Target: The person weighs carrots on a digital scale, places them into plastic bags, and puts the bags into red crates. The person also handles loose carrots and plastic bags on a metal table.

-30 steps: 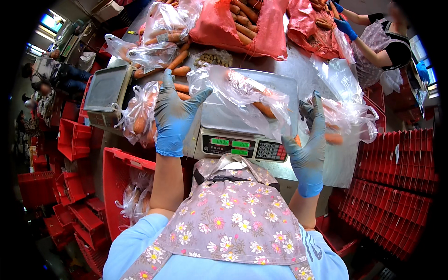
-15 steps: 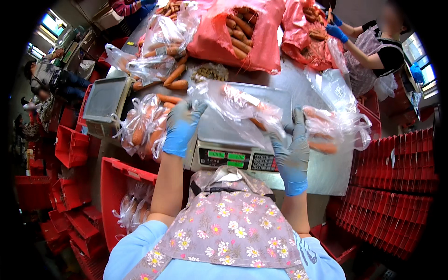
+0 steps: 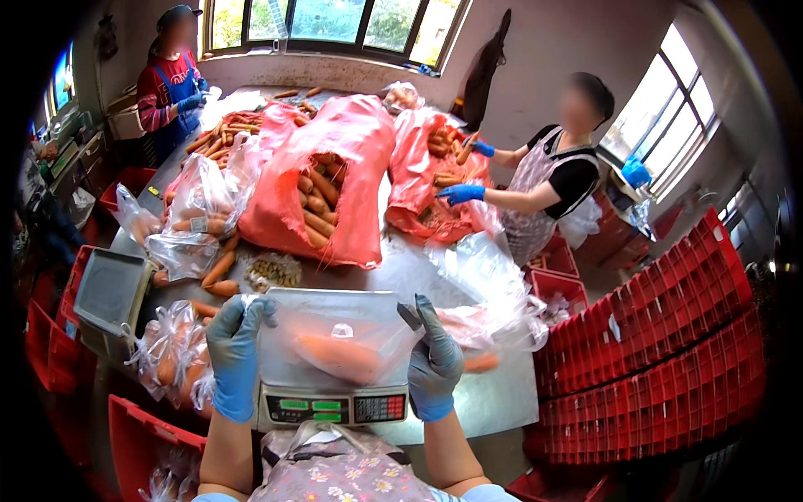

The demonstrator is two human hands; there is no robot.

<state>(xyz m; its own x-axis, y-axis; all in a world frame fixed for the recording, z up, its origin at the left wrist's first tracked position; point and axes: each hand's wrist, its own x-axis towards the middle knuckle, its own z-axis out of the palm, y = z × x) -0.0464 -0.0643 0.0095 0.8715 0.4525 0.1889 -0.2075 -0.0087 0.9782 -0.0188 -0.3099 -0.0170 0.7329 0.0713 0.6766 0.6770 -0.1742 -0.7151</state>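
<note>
A clear bag of carrots (image 3: 339, 353) spans the gap between the two hands, over the pan of a scale (image 3: 348, 408); whether it touches the pan, I cannot tell. Its long axis runs left to right, the carrots inside tilting slightly, right end nearer the person. The left hand's (image 3: 236, 356) fingers pinch the bag's left end; the right hand's (image 3: 435, 360) fingers point upward at the other end, though I cannot tell if they pinch. The scale sits at the front edge of the tabletop (image 3: 493, 406), which extends right toward stacked red crates (image 3: 644, 376). Knotted bags (image 3: 167, 356) crowd the left hand, another bag (image 3: 510, 318) lies beyond the right, and a red sack (image 3: 364, 184) bounds the far side.
</note>
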